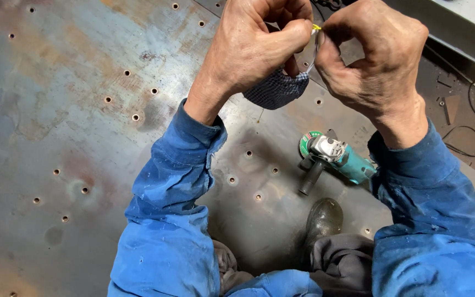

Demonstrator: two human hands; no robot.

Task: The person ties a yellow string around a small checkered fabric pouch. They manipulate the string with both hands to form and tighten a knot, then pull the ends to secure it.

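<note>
Thin piece: a small pale sliver with a yellow tip (pixel 315 28), pinched between my 2 hands, held above the steel plate.
Left hand (pixel 257 47): fist closed, thumb pressing the sliver; a dark checked cloth (pixel 276 88) hangs beneath.
Right hand (pixel 372 60): fingers curled, pinching the same sliver.
Below: a teal angle grinder (pixel 333 157) lies on the perforated steel plate (pixel 72 126), just beyond my boot (pixel 324 219).

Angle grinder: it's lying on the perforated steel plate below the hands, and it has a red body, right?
Not quite. The head view shows the angle grinder lying on the perforated steel plate below both hands, but its body is teal, not red.
</note>
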